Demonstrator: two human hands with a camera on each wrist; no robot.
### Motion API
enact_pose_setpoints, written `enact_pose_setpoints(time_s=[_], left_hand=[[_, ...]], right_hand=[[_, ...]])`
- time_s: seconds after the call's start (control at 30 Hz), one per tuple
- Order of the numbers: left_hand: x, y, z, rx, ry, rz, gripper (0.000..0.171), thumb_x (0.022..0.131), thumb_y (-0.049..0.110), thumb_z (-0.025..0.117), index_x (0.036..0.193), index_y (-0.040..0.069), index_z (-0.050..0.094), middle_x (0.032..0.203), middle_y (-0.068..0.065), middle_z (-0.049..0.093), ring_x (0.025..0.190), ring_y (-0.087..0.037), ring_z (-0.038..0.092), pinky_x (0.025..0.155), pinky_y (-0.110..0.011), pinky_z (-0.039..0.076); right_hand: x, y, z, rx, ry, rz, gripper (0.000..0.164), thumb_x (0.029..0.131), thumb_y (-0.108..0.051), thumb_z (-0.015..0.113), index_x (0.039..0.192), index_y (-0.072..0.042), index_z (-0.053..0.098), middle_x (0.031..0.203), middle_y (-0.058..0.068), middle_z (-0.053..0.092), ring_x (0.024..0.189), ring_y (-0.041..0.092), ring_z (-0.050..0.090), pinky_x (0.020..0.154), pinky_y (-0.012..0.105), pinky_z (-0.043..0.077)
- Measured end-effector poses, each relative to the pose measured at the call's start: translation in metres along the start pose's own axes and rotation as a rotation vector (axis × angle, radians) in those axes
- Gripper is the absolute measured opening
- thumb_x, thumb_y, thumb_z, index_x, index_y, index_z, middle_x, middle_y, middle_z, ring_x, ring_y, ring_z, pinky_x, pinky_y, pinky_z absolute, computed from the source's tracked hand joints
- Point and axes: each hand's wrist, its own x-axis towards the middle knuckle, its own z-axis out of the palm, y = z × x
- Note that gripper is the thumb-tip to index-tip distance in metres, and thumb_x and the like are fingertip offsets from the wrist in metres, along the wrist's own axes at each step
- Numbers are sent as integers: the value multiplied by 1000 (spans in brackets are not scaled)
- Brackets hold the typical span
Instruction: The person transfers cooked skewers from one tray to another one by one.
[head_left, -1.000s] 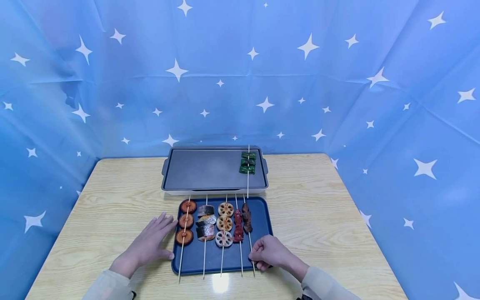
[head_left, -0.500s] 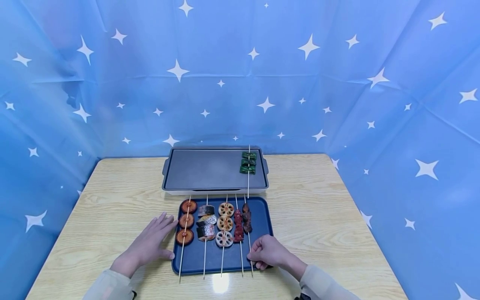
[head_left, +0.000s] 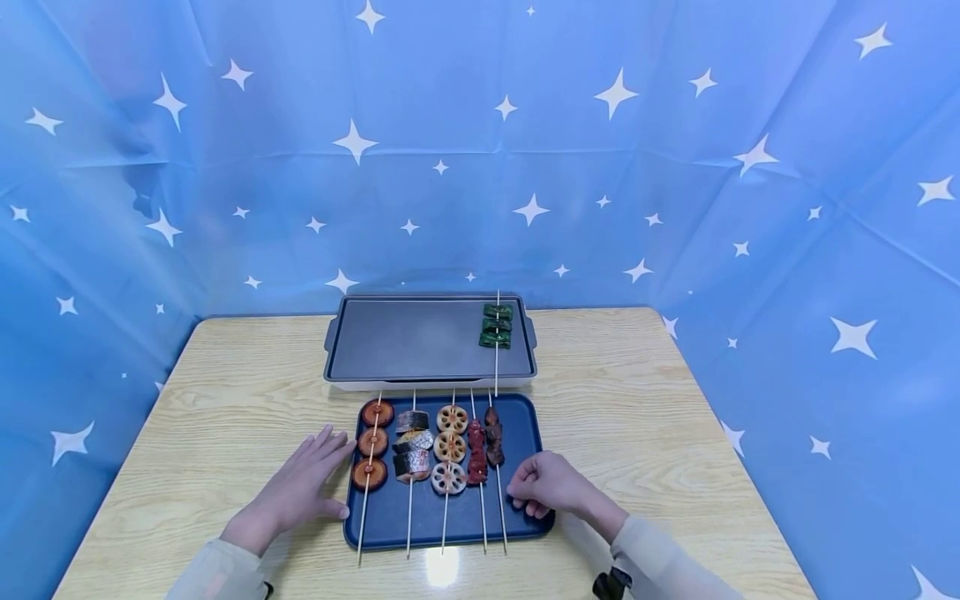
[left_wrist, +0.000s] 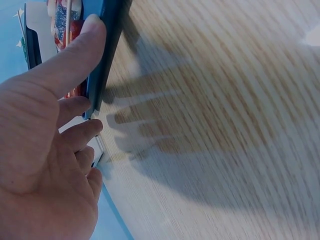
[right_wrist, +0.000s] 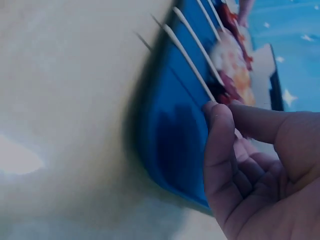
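On a blue tray [head_left: 525, 417] lie several skewers side by side. From the left they carry mushroom caps [head_left: 371, 475], fish pieces [head_left: 412, 462], lotus root slices [head_left: 450, 446], red meat [head_left: 477, 454] and dark brown meat [head_left: 493, 437]. My left hand [head_left: 288, 492] rests at the tray's left rim with its fingers spread; in the left wrist view its thumb [left_wrist: 85, 47] lies along the rim. Over the tray's right front part, my right hand [head_left: 551, 485] has loosely curled fingers, just right of the brown meat skewer's bare stick. Its thumb and forefinger tips are close together.
Behind the tray stands a dark griddle [head_left: 412, 333] on a pale base, with a green leaf vegetable skewer [head_left: 496, 325] at its right end. The griddle and tray sit on a wooden table [head_left: 637, 400]; a blue starry curtain [head_left: 480, 192] surrounds its back and sides.
My right hand first shifted the lower end of the brown meat skewer slightly left. It has since let go and moved right and away from me. The left hand stays put.
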Motion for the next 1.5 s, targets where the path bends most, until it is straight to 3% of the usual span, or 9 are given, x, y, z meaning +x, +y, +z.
enact_pose_setpoints(time_s=[0.4, 0.73, 0.93, 1.1, 1.3, 1.5], left_hand=[[0, 0, -1, -4, 0, 1, 93, 68, 38, 84, 144, 2, 44, 153, -22, 38, 147, -45, 18, 121, -59, 12], [1, -2, 2, 5, -6, -3, 94, 68, 40, 83, 146, 4, 43, 154, -21, 37, 148, -44, 17, 122, -58, 12], [1, -4, 3, 7, -9, -7, 95, 68, 42, 83, 146, 4, 43, 154, -21, 37, 148, -44, 17, 122, -59, 13], [1, -5, 3, 3, -10, -5, 95, 68, 43, 82, 146, 5, 43, 154, -21, 37, 148, -44, 17, 121, -59, 13], [2, -6, 4, 11, -11, -4, 95, 68, 43, 82, 146, 6, 43, 154, -21, 38, 148, -44, 18, 122, -59, 13], [2, -6, 4, 16, -12, -7, 96, 68, 44, 82, 147, 6, 43, 154, -21, 38, 148, -44, 18, 122, -59, 13]], right_hand=[[32, -33, -45, 70, 218, -29, 25, 96, -15, 61, 104, 7, 67, 80, 12, 72, 59, 9, 63, 57, 27, 59], [57, -57, -43, -63, 357, -55, 26, 95, -21, 63, 102, 3, 72, 75, 11, 73, 56, 11, 65, 53, 28, 60], [67, -62, -37, -104, 385, -53, 31, 96, -27, 62, 96, 2, 74, 76, 15, 74, 54, 11, 65, 51, 27, 59], [72, -63, -34, -94, 394, -47, 34, 96, -30, 62, 92, 2, 74, 71, 11, 73, 52, 10, 64, 50, 27, 59], [77, -62, -32, -84, 399, -34, 29, 95, -25, 62, 94, 1, 74, 70, 8, 73, 54, 12, 66, 50, 26, 59], [78, -66, -35, -35, 390, -5, 27, 95, -21, 63, 96, 3, 74, 77, 16, 74, 56, 15, 67, 51, 25, 59]])
